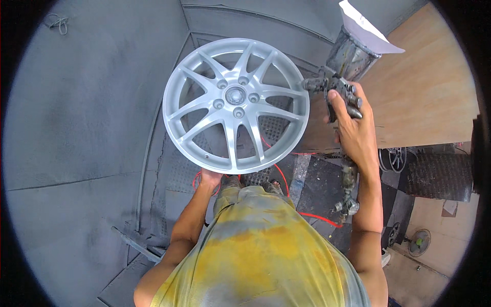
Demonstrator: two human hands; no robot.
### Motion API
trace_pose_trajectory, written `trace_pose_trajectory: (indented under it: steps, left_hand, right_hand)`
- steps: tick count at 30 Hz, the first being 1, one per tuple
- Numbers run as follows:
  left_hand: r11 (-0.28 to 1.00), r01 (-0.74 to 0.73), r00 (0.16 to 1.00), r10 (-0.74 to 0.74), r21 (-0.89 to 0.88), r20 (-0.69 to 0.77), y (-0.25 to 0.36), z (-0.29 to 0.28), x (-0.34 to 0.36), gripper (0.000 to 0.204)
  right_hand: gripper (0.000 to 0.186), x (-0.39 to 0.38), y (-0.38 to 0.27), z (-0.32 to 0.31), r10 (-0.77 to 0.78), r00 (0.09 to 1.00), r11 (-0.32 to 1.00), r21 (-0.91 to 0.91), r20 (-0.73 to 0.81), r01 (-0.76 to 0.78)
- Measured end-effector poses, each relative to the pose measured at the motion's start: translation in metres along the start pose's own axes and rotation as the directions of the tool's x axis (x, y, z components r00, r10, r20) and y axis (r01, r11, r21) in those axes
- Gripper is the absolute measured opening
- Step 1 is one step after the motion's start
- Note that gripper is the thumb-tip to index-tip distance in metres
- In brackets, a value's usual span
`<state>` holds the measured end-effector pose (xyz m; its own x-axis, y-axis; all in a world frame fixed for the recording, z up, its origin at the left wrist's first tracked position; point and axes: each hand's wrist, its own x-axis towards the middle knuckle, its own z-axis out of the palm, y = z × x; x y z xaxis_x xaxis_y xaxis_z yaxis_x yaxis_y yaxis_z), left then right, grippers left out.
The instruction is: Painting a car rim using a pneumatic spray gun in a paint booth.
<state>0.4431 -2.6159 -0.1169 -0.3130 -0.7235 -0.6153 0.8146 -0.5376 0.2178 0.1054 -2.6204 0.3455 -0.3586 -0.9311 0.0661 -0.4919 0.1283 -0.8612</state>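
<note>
- In the head view, we hold a pale grey, multi-spoke alloy wheel rim [236, 105] up in front of us, its face turned toward the camera, near the grey, overspray-coated booth wall [76, 112].
- Our left hand [209, 177] grips the rim's lower edge from beneath; the forearm rises from the lower edge, elbow bent, and the fingers are hidden behind the rim, so we cannot tell how they wrap.
- Our right hand [353, 120] is closed around the handle of a paint-crusted metal spray gun [335, 89], arm stretched forward and up, wrist straight.
- The gun's nozzle sits just beside the rim's right edge, pointing at it; its cup carries a white paper funnel [365, 25].
- A red hose [317, 217] lies on the checkered floor [327, 179] below; a plywood panel [424, 87] stands at the right.
</note>
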Motion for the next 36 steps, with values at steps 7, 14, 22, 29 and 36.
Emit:
trace_pose_trajectory:
  steps: [7, 14, 22, 29, 36]
  left_hand:
    - [1.000, -0.013, 0.991, 0.016, 0.026, -0.131, 0.046, -0.002, 0.018, 0.047]
    - [0.993, -0.106, 0.993, 0.109, 0.050, -0.049, 0.086, 0.003, 0.042, 0.047]
    - [0.973, -0.220, 0.973, 0.215, 0.065, 0.081, 0.123, 0.005, 0.049, 0.047]
    - [0.973, -0.165, 0.972, 0.133, 0.160, 0.193, 0.068, -0.017, 0.023, 0.052]
    - [1.000, -0.002, 0.996, 0.000, -0.025, -0.085, -0.028, 0.004, -0.028, 0.062]
  right_hand:
    - [0.029, -0.015, -0.010, 0.012, 0.032, 0.999, 0.998, 0.044, 0.017, -0.033]
    - [0.026, -0.016, -0.001, 0.006, -0.037, 0.979, 0.995, -0.098, -0.198, 0.018]
    - [0.025, -0.037, -0.004, 0.025, -0.062, 0.975, 0.997, -0.052, -0.215, 0.052]
    - [0.027, -0.051, -0.018, 0.016, 0.100, 0.994, 0.992, 0.086, -0.034, -0.097]
    - [0.028, -0.045, -0.002, 0.031, -0.081, 0.990, 0.997, -0.012, -0.114, 0.081]
